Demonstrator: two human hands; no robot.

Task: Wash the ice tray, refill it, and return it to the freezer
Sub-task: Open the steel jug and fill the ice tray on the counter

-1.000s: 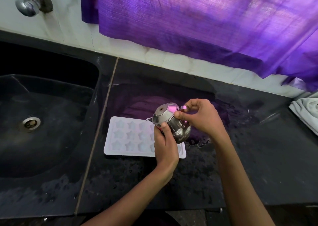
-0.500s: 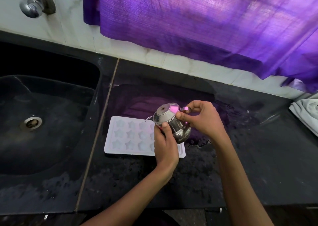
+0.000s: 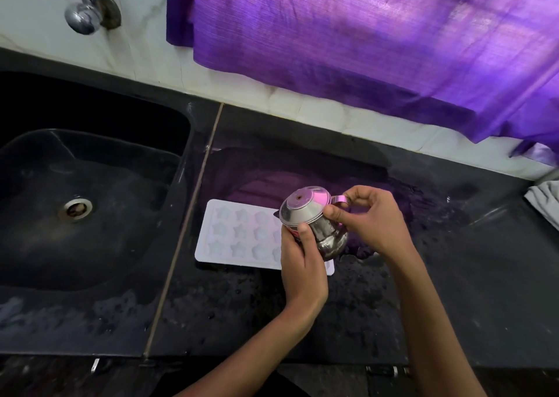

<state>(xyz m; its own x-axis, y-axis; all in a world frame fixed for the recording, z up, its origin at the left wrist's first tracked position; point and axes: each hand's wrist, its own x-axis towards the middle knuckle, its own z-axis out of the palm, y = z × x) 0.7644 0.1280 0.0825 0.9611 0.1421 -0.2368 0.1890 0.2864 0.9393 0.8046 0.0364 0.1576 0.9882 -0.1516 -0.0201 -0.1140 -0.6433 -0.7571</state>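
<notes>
Ice tray [image 3: 242,233]: white, star-shaped pockets, flat on the black counter [image 3: 453,290] at frame centre, just right of the sink [image 3: 90,215]; its right end is hidden behind the hands.
Kettle [image 3: 311,224]: small steel one, tilted left above the tray's right end.
Left hand [image 3: 302,263]: fingers curled round the kettle's body, thumb on its side.
Right hand [image 3: 369,218]: fingers curled, pinching the kettle's handle, thumb against the lid's edge.
Tap [image 3: 83,12]: upper left.
Curtain [image 3: 363,33]: purple, upper right.

Polished, mirror-bright steel kettle [image 3: 311,224]; matt white plastic star-mould ice tray [image 3: 239,236]; glossy wet black stone counter [image 3: 453,275]; sheened purple cloth curtain [image 3: 363,33].
</notes>
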